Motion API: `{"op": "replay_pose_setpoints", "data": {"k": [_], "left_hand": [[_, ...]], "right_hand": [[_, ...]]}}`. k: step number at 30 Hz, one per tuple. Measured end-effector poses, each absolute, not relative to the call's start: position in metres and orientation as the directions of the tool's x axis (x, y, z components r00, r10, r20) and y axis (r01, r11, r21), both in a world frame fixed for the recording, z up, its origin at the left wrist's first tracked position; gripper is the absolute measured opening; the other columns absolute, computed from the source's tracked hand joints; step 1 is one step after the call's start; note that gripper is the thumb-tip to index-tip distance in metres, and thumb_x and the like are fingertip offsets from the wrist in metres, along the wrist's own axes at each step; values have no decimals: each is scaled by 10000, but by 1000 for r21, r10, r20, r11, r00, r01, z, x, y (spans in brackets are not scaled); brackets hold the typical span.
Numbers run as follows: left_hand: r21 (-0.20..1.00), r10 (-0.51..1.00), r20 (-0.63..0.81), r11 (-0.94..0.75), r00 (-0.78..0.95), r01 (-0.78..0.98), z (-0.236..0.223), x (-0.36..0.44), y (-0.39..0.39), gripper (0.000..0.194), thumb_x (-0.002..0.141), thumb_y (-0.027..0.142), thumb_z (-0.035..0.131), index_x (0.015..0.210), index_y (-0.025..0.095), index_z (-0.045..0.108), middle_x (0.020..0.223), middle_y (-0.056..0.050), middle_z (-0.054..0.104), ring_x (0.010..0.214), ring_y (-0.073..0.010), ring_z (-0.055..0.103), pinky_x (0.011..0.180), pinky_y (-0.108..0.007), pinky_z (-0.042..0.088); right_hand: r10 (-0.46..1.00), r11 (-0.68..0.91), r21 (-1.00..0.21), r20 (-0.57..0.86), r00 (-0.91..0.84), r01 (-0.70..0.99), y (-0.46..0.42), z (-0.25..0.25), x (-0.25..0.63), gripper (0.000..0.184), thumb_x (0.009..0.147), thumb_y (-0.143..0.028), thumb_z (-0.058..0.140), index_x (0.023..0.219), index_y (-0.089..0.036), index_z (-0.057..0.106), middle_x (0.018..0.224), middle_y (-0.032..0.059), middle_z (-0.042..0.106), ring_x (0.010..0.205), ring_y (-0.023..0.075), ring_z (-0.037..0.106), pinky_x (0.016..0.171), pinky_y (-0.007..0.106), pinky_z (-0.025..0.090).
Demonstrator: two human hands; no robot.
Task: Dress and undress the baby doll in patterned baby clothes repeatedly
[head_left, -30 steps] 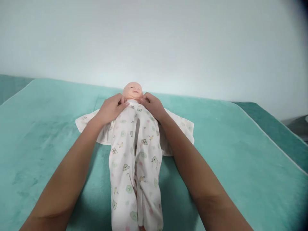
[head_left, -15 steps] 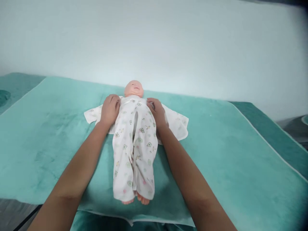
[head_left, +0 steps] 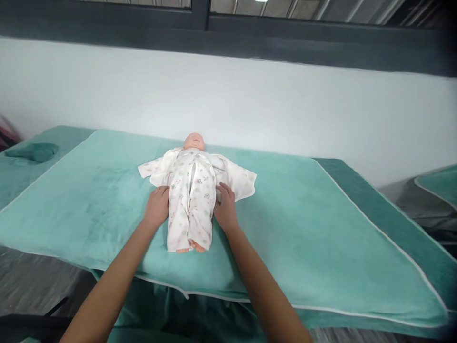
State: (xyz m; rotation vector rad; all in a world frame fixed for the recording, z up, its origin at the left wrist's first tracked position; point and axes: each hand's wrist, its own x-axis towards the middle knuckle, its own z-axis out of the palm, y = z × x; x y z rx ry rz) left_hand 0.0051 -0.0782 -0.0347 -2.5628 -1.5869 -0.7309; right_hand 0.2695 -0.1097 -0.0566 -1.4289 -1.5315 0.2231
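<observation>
A baby doll [head_left: 193, 141] lies on its back on a teal blanket [head_left: 303, 224], head towards the wall, dressed in a white printed romper [head_left: 191, 195] with its sleeves spread out to both sides. My left hand [head_left: 156, 206] rests flat against the left side of the romper at hip height, fingers together. On the other side my right hand [head_left: 224, 207] presses against the doll's flank, its fingers curled over the fabric edge. The doll's bare feet [head_left: 191, 247] stick out below the romper's legs.
A small folded teal cloth [head_left: 32, 152] lies at the far left on the darker bed cover. A white wall and a dark window frame [head_left: 228, 28] stand behind the bed. Another teal-covered surface [head_left: 437, 183] shows at the right edge.
Both hands have slid down from the doll's shoulders to its hips. The view has pulled back and tilted up, so the whole doll and the window frame now show.
</observation>
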Motion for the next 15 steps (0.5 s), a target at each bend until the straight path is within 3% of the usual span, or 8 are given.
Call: {"op": "replay_pose_setpoints", "data": {"k": [4, 7, 9, 11, 15], "left_hand": [[321, 857, 401, -463, 325, 826, -38, 2, -127, 275, 961, 234, 458, 1137, 188, 664, 1230, -139, 679, 1141, -307, 614, 1010, -483, 482], [426, 863, 449, -436, 233, 793, -44, 2, -169, 292, 969, 228, 453, 1192, 218, 641, 1267, -112, 684, 1196, -288, 616, 1152, -544, 394], [537, 868, 473, -419, 150, 733, -49, 5, -200, 278, 988, 237, 453, 1207, 239, 624, 1234, -76, 699, 1170, -252, 638, 1222, -565, 319], [631, 871, 483, -416, 88, 655, -52, 11, -229, 253, 1002, 260, 473, 1205, 263, 624, 1177, -50, 702, 1128, -223, 654, 1230, -555, 330], [599, 844, 533, -428, 62, 676, -56, 26, -257, 311, 944, 344, 626, 1250, 300, 658, 1149, -81, 633, 1129, -270, 620, 1080, -527, 495]], "right_hand": [[881, 287, -881, 397, 259, 377, -171, -48, 260, 320, 938, -304, 575, 1252, -247, 554, 1427, 130, 494, 1334, 263, 483, 1045, 469, 496], [909, 263, -941, 315, 273, 213, -221, -49, 250, 365, 922, -355, 634, 1266, -285, 535, 1368, 101, 519, 1234, 248, 550, 941, 419, 543], [925, 268, -937, 315, 212, 223, -250, -51, 242, 392, 875, -354, 703, 1237, -306, 563, 1302, 84, 547, 1143, 249, 581, 883, 400, 552], [935, 269, -925, 318, 159, 267, -268, -54, 232, 419, 831, -336, 757, 1214, -315, 588, 1233, 72, 580, 1053, 249, 603, 847, 397, 551], [933, 240, -912, 311, 181, 332, -270, -52, 215, 241, 860, -312, 722, 1072, -281, 611, 1001, 40, 619, 924, 236, 605, 827, 394, 521]]}}
